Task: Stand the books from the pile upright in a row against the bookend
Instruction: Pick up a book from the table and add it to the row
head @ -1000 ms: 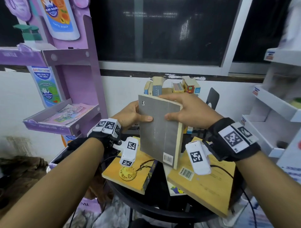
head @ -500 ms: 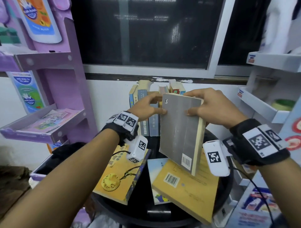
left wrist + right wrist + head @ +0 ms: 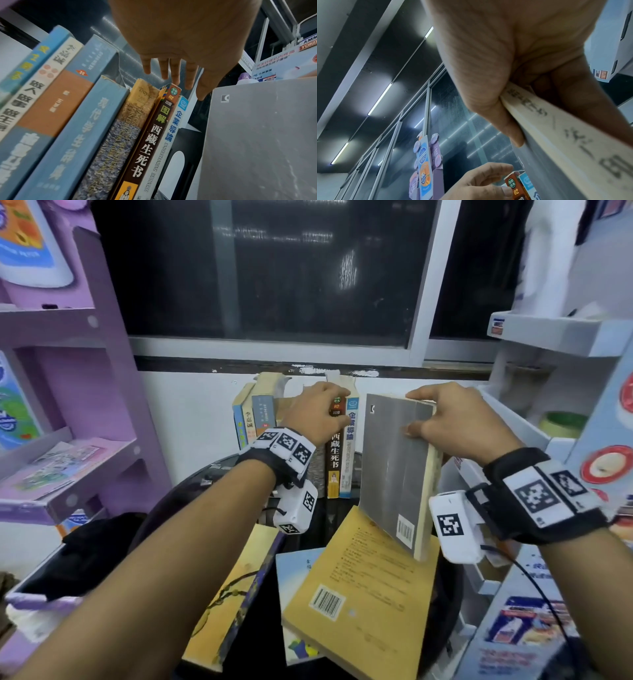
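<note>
Left hand (image 3: pixel 317 414) has left the grey book (image 3: pixel 397 470), fingers apparently loose on the row (image 3: pixel 96 121); right hand (image 3: pixel 455 422) grips it

Three views: head cam looking fwd and down, two wrist cams set very close.
Both forearms and the round table (image 3: pixel 191 487) are seen from above by the head cam. The book row (image 3: pixel 96 121) is viewed close along the left hand (image 3: pixel 185 40) by the left wrist cam. The right wrist cam is aimed upward past the right hand (image 3: pixel 513 60); the grey book (image 3: pixel 397 470) is shared by all three.
</note>
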`<state>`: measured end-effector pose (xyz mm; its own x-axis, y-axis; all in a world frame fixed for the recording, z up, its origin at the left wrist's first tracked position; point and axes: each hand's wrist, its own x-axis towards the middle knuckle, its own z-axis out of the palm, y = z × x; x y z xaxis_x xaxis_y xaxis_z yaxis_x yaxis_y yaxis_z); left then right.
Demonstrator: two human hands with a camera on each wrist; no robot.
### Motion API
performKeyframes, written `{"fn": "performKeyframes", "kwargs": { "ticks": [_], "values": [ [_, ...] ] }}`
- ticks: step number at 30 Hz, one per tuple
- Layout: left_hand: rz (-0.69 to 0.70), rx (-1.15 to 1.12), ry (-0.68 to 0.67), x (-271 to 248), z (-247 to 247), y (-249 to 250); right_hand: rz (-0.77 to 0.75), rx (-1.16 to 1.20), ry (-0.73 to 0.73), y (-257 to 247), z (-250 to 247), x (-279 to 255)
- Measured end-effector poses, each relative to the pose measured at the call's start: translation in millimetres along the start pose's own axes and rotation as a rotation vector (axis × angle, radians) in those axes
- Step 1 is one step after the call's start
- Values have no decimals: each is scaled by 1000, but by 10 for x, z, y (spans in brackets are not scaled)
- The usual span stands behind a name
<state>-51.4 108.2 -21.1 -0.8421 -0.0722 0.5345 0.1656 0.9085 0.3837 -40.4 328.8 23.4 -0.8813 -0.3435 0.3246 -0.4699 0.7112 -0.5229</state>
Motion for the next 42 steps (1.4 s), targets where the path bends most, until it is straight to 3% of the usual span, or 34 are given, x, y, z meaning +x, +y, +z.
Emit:
{"fn": "performKeyframes", "kwargs": {
  "ticks": [5, 17, 27, 42],
  "values": [
    [9, 31, 18, 178, 86, -68, 7, -40, 49, 32, 49, 123],
    [54, 70, -145, 473, 191, -194, 4, -54, 156, 55, 417, 491],
    [178, 190, -29, 404, 238, -285, 0, 10, 224, 151, 832, 817],
    [188, 216, 2, 414, 268, -384, 6, 81, 160, 222, 1229, 1012]
  ]
}}
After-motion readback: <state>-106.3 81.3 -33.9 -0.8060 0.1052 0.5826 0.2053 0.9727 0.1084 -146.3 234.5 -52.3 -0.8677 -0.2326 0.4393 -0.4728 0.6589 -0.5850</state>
